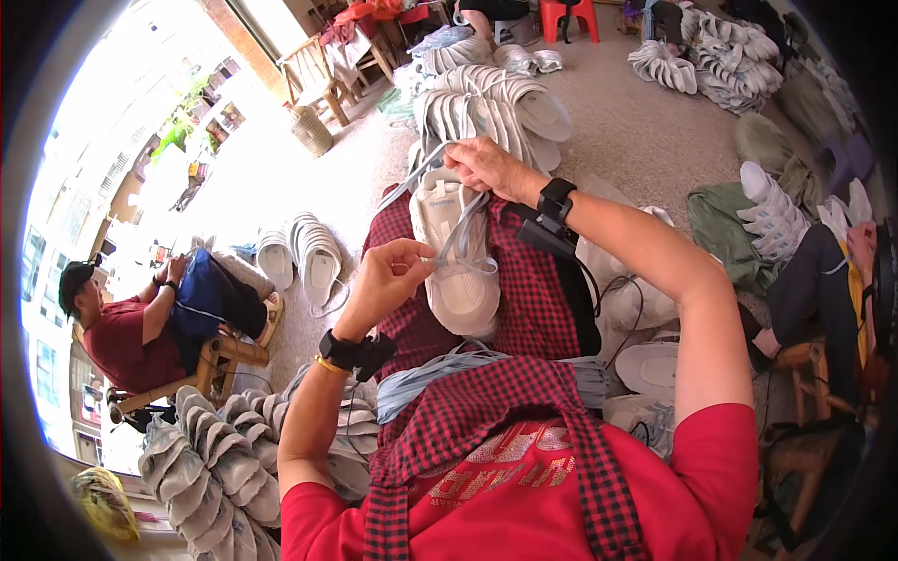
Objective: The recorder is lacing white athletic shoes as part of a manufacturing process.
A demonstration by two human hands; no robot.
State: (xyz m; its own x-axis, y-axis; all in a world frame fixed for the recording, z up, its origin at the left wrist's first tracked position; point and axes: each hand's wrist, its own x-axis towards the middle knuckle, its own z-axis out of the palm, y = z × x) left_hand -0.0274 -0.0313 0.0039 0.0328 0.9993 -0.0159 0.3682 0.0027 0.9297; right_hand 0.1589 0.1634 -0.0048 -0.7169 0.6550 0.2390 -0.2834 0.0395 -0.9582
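A white sneaker lies on my lap, on a red and black checked apron, its toe pointing toward me. My left hand pinches a pale blue lace beside the shoe's left side. My right hand grips the far end of the same lace above the shoe's heel end and holds it taut. A bundle of pale blue laces lies across my lap near my waist. Both wrists wear black bands.
Rows of white shoes stand ahead, at lower left, at far right and beside my right leg. A person in a red shirt sits on a wooden stool at left. Wooden chairs stand beyond.
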